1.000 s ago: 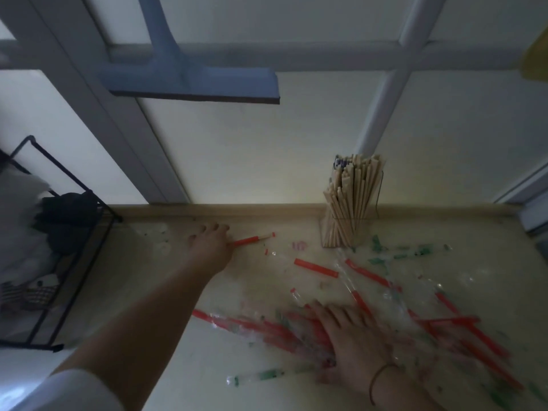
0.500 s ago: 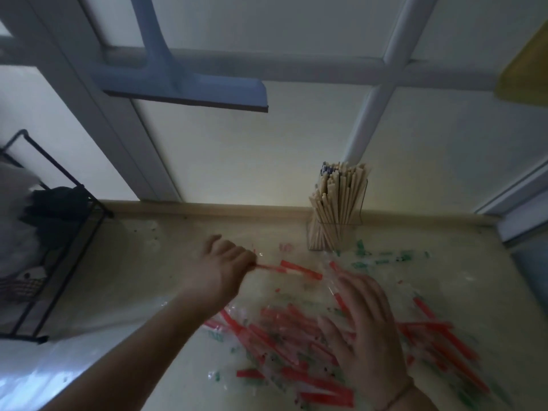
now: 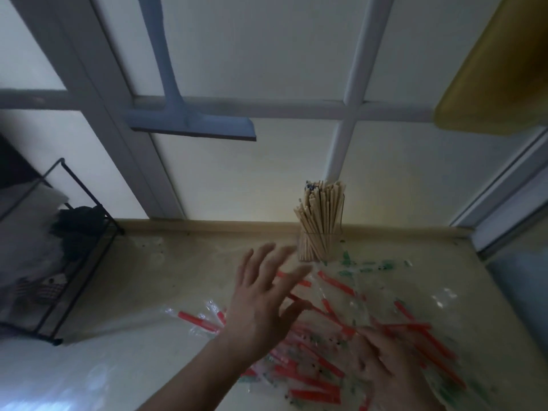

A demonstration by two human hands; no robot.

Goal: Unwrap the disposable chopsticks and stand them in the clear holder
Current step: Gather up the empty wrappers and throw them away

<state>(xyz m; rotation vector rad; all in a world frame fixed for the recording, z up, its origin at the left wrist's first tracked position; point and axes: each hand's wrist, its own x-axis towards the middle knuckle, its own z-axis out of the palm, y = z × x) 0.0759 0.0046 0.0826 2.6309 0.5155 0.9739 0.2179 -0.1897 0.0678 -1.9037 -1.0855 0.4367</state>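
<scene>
While the pale counter spreads below the window, a heap of red and green plastic wrappers lies under both hands. Bare chopsticks stand packed in the clear holder by the back edge. Left hand hovers with fingers spread, holding nothing; right hand, blurred, lies flat on the wrappers.

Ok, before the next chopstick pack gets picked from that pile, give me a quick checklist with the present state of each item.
1. Left hand free, fingers spread, holding nothing: ok.
2. Right hand free, resting flat on the wrapper pile: ok, though blurred.
3. Clear holder upright by the counter's back edge: ok.
4. Room left in the holder, packed with bare chopsticks: cannot tell.
5. Wrapped packs left among the wrappers: cannot tell.
6. Path from pile to holder unobstructed: ok.
</scene>
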